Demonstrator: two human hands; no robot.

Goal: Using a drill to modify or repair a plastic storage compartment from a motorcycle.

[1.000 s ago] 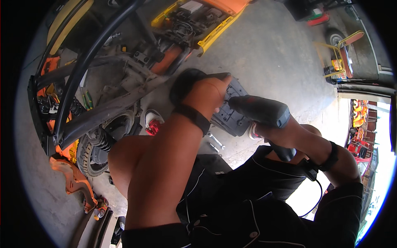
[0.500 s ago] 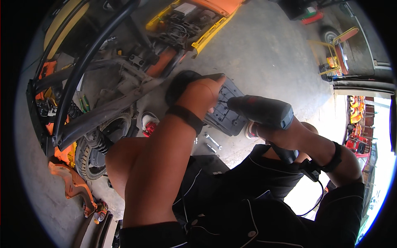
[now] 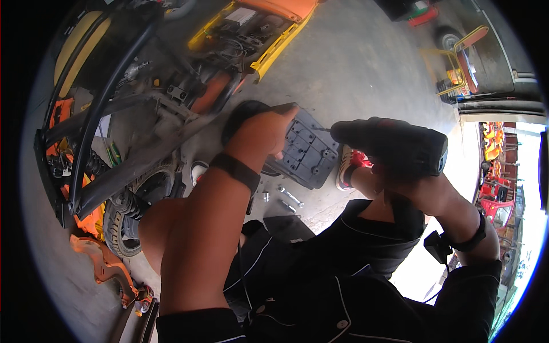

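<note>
My left hand (image 3: pixel 267 128) is closed on a grey plate with small bolts and holes (image 3: pixel 306 157), held above the floor between my feet. A black round part (image 3: pixel 237 120) sits behind that hand, partly hidden by it. My right hand (image 3: pixel 406 188) grips a dark cordless drill (image 3: pixel 389 146) raised at the plate's right, its nose pointing left near the plate's upper edge; the drill body hides most of my fingers. Below the plate, a shiny wrench (image 3: pixel 291 197) and small metal pieces lie on the concrete beside a dark flat panel (image 3: pixel 289 228). A red-and-white sneaker (image 3: pixel 346 171) shows under the drill.
A black tube frame (image 3: pixel 97 126) with a treaded tyre (image 3: pixel 117 231) stands close at my left. A yellow chassis (image 3: pixel 266 54) is ahead. An orange bracket (image 3: pixel 97 257) lies lower left. A yellow-framed cart (image 3: pixel 463 63) stands upper right, near a bright doorway.
The drill in my right hand has moved right and up, away from the middle of the plate, uncovering more bolts and the sneaker. The plate and left hand have shifted slightly left in view.
</note>
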